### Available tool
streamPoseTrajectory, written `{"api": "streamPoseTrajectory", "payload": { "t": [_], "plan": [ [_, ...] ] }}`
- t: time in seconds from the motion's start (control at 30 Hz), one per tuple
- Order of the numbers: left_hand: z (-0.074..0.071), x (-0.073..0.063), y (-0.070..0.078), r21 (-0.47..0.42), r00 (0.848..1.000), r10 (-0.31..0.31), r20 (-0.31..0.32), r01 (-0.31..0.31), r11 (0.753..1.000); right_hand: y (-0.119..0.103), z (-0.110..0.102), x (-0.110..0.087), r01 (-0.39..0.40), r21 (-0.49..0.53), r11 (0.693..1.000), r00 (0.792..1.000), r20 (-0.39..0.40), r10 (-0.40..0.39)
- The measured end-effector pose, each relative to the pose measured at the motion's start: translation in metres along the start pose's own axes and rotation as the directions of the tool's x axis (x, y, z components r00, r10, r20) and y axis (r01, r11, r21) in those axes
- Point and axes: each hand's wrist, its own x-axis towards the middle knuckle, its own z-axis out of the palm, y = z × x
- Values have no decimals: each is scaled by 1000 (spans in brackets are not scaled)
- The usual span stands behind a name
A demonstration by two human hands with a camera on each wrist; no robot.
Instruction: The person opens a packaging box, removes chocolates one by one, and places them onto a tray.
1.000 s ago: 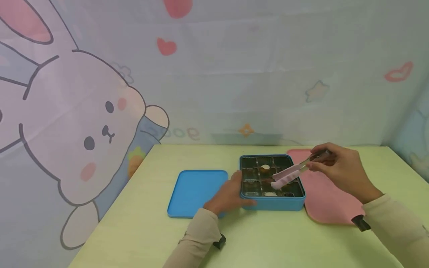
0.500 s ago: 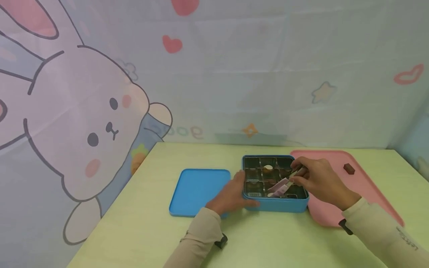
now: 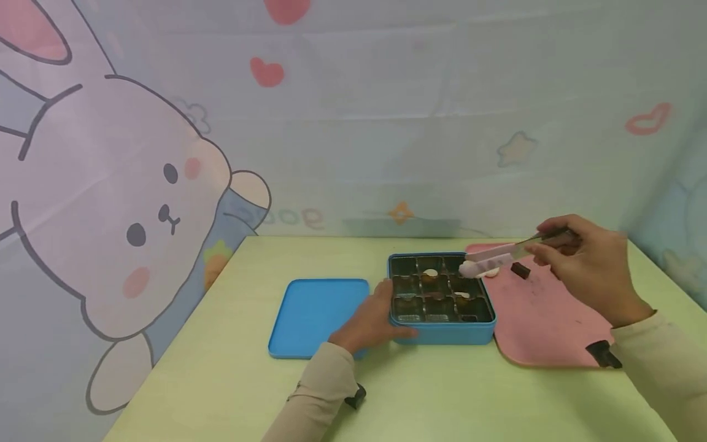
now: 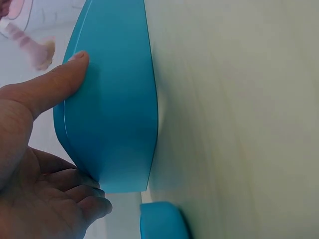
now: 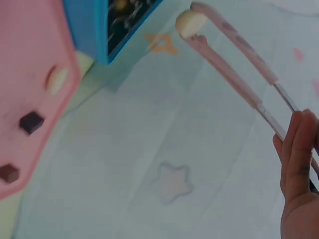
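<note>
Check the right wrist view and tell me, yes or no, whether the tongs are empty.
No, the tongs have a pale, rounded piece held between their pink tips.

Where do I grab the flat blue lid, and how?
Maybe pinch the lid by its left edge, coming from the left: it lies flat with a slightly raised rim, and the left hand is in the way on its right.
</note>
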Motion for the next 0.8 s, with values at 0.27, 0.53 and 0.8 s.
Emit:
{"api": "streamPoseTrajectory", "payload": {
  "t": [0.27, 0.53, 0.8],
  "plan": [
    [-1, -2, -1, -10, 1000, -19, 23, 19, 1000, 47, -2, -31, -184, -113, 976, 982, -72, 176],
    [2, -2, -4, -16, 1000, -3, 13, 4, 1000, 68, 18, -54, -193, -174, 966, 981, -35, 190],
    [0, -2, -2, -16, 1000, -20, 21, 21, 1000, 66, 10, -51, -199, -178, 964, 979, 3, 202]
  ]
}}
